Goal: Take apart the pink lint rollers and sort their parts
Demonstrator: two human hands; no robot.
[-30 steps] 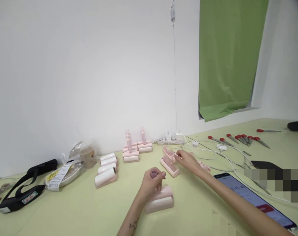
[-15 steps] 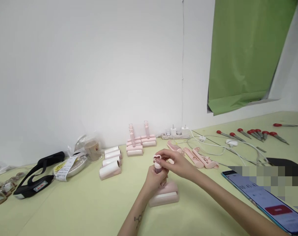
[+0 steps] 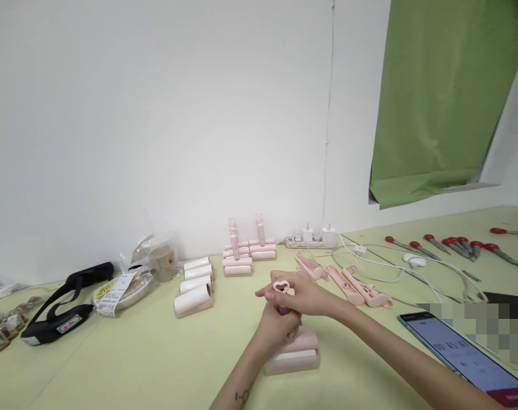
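A pink lint roller (image 3: 293, 360) rests on the table in front of me, its handle upright. My left hand (image 3: 279, 327) is closed around that handle, which is mostly hidden by the fingers. Above it, my right hand (image 3: 304, 293) closes its fingers about the handle's top, where a pink heart-shaped loop (image 3: 281, 286) sticks out. Farther back stand several finished-looking pink lint rollers (image 3: 237, 266) with upright handles and the same heart tops. To their left lie several white rolls in pink covers (image 3: 193, 300).
Loose pink plastic parts (image 3: 344, 285) lie right of my hands, near white cables and a power strip (image 3: 310, 242). A phone (image 3: 459, 353) lies at front right, with red-ended tools (image 3: 459, 246) behind. Left are a black strap (image 3: 57, 313), a packaged bowl (image 3: 126, 290) and a bagged cup (image 3: 162, 263).
My right hand has shifted from pinching beside the heart loop to wrapping over the handle's top. The view has tilted slightly, so the scene sits a little lower and farther right.
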